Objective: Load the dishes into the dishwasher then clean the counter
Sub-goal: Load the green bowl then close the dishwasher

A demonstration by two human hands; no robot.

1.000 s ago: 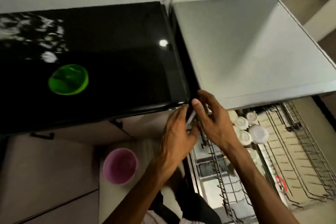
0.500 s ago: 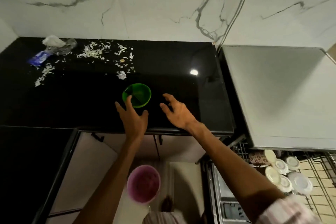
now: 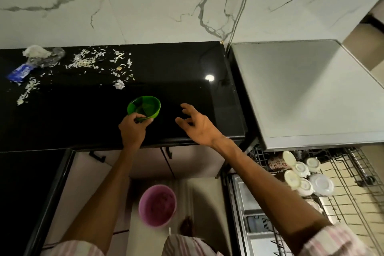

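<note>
A home kitchen is showing itself here: a glossy black stone counter [image 3: 83, 122] is running beneath a white veined marble-look wall [image 3: 155, 6], a steel-topped dishwasher [image 3: 301, 93] is standing open with its wire rack [image 3: 342, 183] holding what are probably white ceramic dishes [image 3: 321, 184].

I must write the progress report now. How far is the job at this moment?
Done: several white dishes already stand in the pulled-out dishwasher rack. In hand: the left hand grips the green bowl on the black counter; the right hand is open beside it. Left: loading the bowl, then clearing the white scraps and blue wrapper.
</note>
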